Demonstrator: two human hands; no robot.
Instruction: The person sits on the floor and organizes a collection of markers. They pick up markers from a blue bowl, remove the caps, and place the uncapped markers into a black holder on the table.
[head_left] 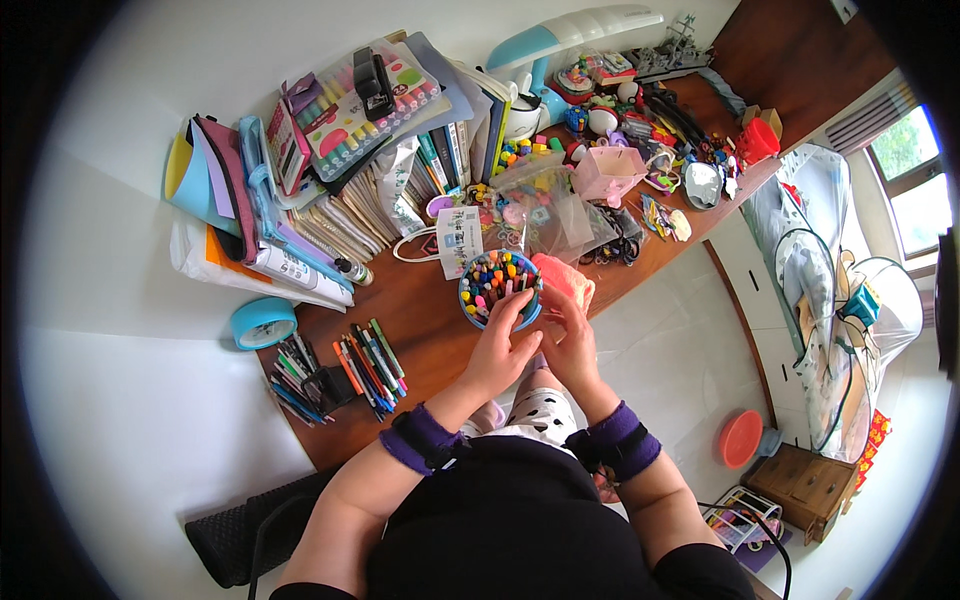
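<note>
Both forearms rise from the lower edge, each with a purple wristband, and converge until the left hand, fingers curled forward, and the right hand, fingers bent, sit just beside each other.

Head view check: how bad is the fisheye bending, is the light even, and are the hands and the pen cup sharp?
Head view: desk edge bows strongly and black corners vignette the rim; daylight is soft and even, with the window at the right bright; left hand, right hand and pen cup are sharp, without motion blur.
</note>
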